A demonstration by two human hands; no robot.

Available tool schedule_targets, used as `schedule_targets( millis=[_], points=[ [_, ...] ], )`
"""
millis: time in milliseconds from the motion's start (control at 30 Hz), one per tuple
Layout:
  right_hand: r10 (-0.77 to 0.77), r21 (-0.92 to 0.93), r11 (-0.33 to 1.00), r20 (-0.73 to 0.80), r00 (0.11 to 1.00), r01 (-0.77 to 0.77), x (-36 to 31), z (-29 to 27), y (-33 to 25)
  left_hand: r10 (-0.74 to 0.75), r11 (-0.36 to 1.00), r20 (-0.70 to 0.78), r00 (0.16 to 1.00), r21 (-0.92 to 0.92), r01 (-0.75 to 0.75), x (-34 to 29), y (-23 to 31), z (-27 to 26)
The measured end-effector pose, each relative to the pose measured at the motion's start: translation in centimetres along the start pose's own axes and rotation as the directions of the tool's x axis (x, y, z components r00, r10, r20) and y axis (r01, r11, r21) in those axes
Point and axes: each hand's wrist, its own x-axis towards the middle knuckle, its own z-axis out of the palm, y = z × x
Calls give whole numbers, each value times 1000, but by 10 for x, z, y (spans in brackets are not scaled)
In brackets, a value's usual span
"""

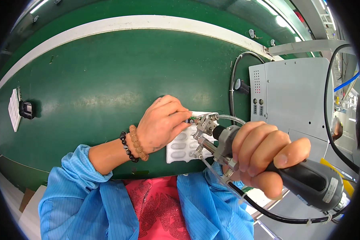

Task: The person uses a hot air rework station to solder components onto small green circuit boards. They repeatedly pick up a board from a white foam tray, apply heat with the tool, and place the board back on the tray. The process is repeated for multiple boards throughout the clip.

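My right hand (264, 154) is wrapped round the black and grey body of a powered screwdriver (308, 176) fitted with a metal head and thin hoses. The tool's head (206, 125) points left, close to the fingertips of my left hand (164, 122). Those fingers pinch a small part with green on it (193, 119), perhaps a small circuit board; most of it is hidden by the fingers and the tool. Beneath the tool head lies a white foam tray (178, 148) with oval hollows, partly covered by my hand and the tool.
A grey metal box (294, 94) stands on the right of the green table (108, 68), with a black cable (233, 76) beside it. At the far left are a white tray (14, 110) and a black square holder (26, 109). A white ledge (148, 22) runs along the back.
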Motion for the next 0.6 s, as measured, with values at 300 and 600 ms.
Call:
schedule_targets(
  millis=[300,600],
  points=[
    [19,-47,999,-50,999,-22,1,2,-7,-7,1000,16,1000,-10,7,2,3,2],
    [-174,-20,985,-198,965,174,-22,-15,-67,-56,998,-12,998,3,56,-1,4,0]
  ],
)
